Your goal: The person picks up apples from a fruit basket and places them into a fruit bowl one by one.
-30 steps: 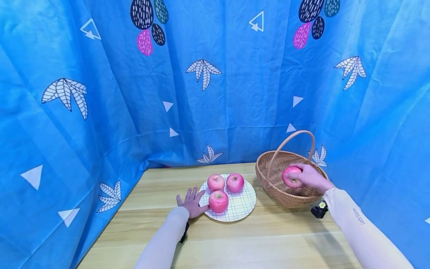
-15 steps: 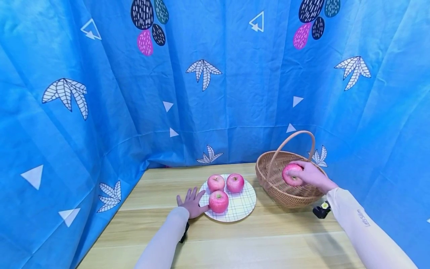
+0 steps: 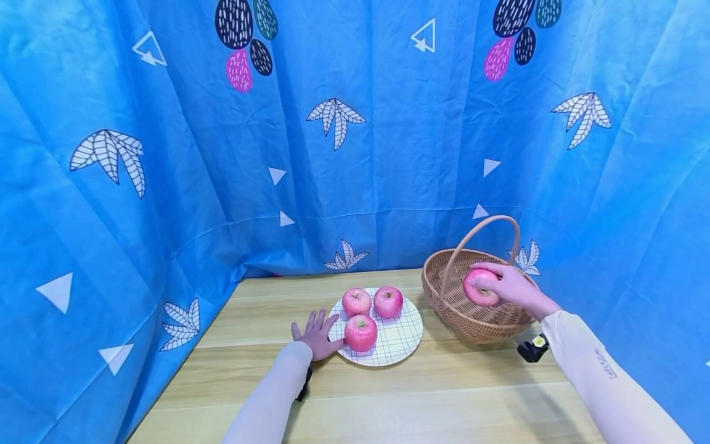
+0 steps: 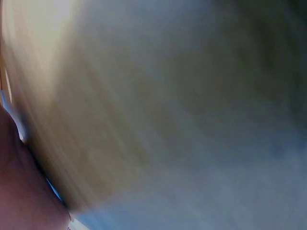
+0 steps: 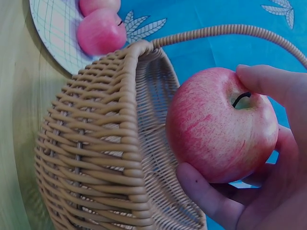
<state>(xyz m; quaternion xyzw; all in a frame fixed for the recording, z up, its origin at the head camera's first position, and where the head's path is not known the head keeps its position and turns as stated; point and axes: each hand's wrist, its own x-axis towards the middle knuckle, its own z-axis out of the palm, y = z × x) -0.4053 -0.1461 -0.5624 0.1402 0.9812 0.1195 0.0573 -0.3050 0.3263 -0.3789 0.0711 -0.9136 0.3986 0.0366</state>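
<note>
In the head view my right hand [image 3: 513, 288] grips a pinkish-red apple [image 3: 481, 287] over the mouth of a brown wicker basket [image 3: 471, 330] with an arched handle. The right wrist view shows thumb and fingers curled round that apple [image 5: 216, 129], its stem exposed, beside the woven rim. My left hand [image 3: 316, 339] lies at the left edge of a round white checked plate [image 3: 402, 345], fingers spread, thumb close to the front apple [image 3: 361, 333]. Two more apples, a left one [image 3: 357, 302] and a right one [image 3: 388, 302], sit behind it on the plate.
Everything stands on a light wooden table [image 3: 355, 401]. A blue patterned curtain [image 3: 355, 154] hangs behind it and along both sides. The basket handle [image 3: 488, 220] arches up near my right hand. The left wrist view is mostly blurred wood surface [image 4: 120, 120].
My right hand and the apple in it have risen slightly within the basket opening and shifted a little. The left hand, the plate and its apples have stayed still.
</note>
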